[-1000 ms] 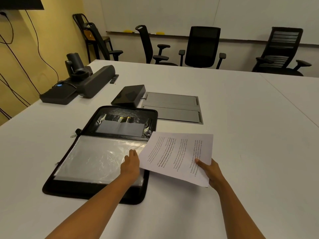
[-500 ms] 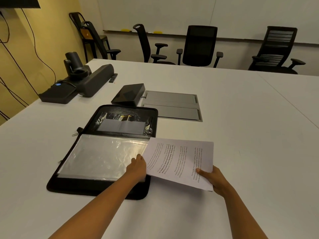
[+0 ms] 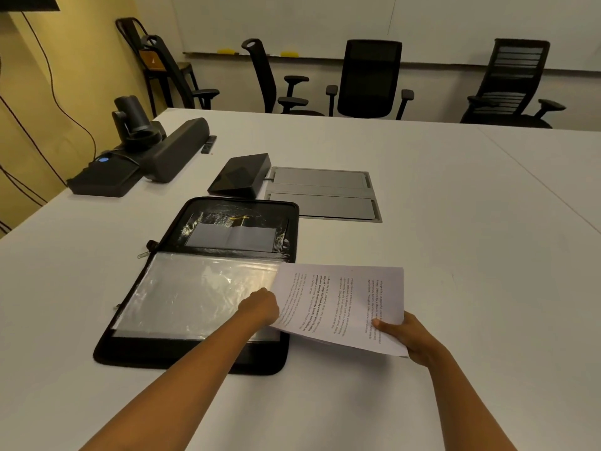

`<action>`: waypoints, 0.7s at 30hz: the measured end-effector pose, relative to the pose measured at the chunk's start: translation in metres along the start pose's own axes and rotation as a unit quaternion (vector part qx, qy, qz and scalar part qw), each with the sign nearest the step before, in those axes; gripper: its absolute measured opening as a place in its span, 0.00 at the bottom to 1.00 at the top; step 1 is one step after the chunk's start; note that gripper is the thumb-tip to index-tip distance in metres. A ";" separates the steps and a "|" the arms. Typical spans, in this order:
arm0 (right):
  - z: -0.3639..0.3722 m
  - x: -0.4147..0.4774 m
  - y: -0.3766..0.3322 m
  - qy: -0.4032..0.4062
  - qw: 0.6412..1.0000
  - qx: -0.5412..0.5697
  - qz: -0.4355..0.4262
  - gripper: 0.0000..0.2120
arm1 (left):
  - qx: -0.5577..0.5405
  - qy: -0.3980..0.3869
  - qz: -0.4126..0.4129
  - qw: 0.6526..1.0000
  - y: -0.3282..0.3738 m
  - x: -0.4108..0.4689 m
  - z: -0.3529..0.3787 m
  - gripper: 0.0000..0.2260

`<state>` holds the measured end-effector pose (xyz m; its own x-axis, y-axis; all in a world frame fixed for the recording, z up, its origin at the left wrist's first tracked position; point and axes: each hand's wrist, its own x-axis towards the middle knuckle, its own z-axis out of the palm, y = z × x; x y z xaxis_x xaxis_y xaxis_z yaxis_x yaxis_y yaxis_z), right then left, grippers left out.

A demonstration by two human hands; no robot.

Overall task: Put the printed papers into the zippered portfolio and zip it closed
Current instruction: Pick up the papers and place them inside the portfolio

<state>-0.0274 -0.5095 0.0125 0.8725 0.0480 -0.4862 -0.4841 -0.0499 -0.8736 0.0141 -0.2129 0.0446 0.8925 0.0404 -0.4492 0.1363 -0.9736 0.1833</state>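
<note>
A black zippered portfolio [image 3: 123,346] lies open flat on the white table, a clear plastic sleeve [image 3: 192,294] covering its near half. The printed papers [image 3: 344,304] are held tilted over the portfolio's right edge. My right hand [image 3: 409,336] pinches their near right corner, thumb on top. My left hand [image 3: 260,307] sits at the sleeve's right edge, against the papers' left edge, with its fingers curled under and hidden. Whether it holds the sleeve or the papers cannot be made out.
A black box [image 3: 240,179] and a grey flip-lid panel [image 3: 322,193] sit just behind the portfolio. A camera and speaker bar [image 3: 156,148] stand at the far left. Office chairs [image 3: 367,79] line the table's far side.
The papers have slid left and lower toward the sleeve's opening. My left hand shifted right along the sleeve to its right edge. My right hand followed with the papers.
</note>
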 end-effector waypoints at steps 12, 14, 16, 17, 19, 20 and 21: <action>-0.005 0.003 0.003 -0.002 1.000 -0.001 0.002 0.15 | 0.025 0.095 0.068 0.993 0.008 0.036 0.006 0.19; -0.006 0.004 0.003 -0.004 1.000 -0.004 0.001 0.15 | 0.040 0.106 0.074 0.991 0.008 0.044 0.007 0.19; -0.007 0.006 0.003 -0.006 1.000 -0.007 0.003 0.15 | 0.050 0.115 0.079 0.989 0.007 0.050 0.008 0.20; -0.007 0.007 0.004 -0.008 1.000 -0.009 0.003 0.15 | 0.050 0.119 0.078 0.989 0.006 0.053 0.008 0.21; -0.008 0.009 0.005 -0.014 1.000 -0.009 0.006 0.16 | 0.037 0.122 0.074 0.989 0.006 0.058 0.008 0.21; -0.008 0.010 0.005 -0.018 1.000 -0.009 0.008 0.16 | 0.028 0.122 0.073 0.990 0.006 0.060 0.008 0.21; -0.009 0.010 0.006 -0.022 1.000 -0.010 0.010 0.16 | 0.017 0.121 0.072 0.990 0.007 0.062 0.008 0.22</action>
<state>-0.0205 -0.5178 0.0027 0.8592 0.0897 -0.5037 -0.4990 -0.0703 -0.8638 0.0671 -0.2187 0.0113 0.9790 -0.0503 -0.1976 -0.0100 -0.9798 0.1996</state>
